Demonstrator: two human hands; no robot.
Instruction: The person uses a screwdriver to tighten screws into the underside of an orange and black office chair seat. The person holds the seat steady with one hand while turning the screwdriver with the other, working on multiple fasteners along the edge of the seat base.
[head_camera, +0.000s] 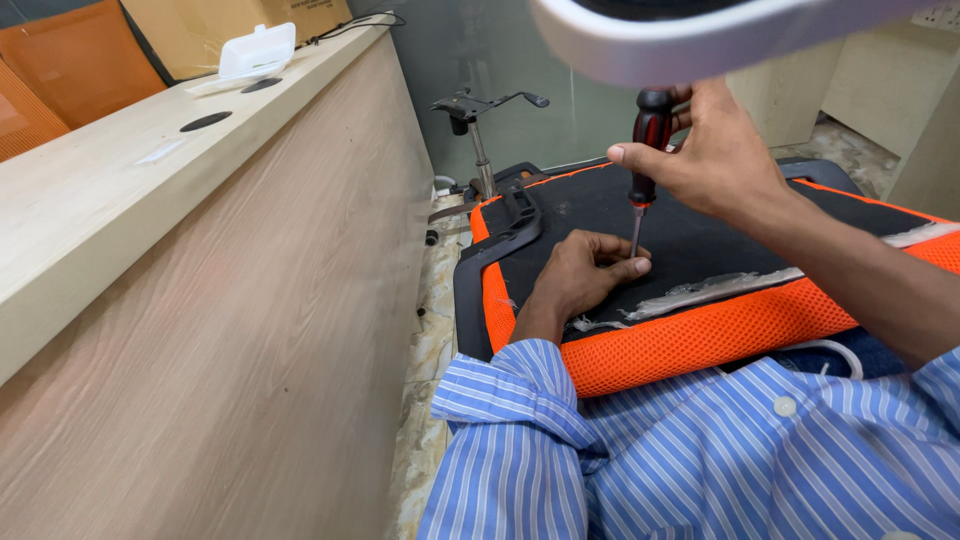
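— What is the right hand (715, 150) doing?

— It grips a screwdriver (645, 150) by its red and black handle, fingers wrapped around it, thumb along the side. The tool stands nearly upright, its metal shaft pointing down onto the black underside of an upturned chair seat (690, 240).

— And the left hand (585, 275)?

— It rests on the seat near its front edge, fingers curled in narrow around the tip of the shaft, pinching or steadying something too small to make out.

— Where does the seat lie?

— Across the person's lap, just above the blue striped shirt (690, 460). Its rim is wrapped in orange mesh (700, 335), and a strip of clear plastic (710, 288) runs along the black panel close to that front edge.

— Anything else on the seat?

— A black plastic bracket (515, 225) lies at its far left corner.

— And around it?

— A wooden counter (200, 300) stands to the left, with a white plastic piece (255, 50) on its top near the far end. Beyond the seat, a chair mechanism on a gas-lift column (480, 130) stands upright on the floor.
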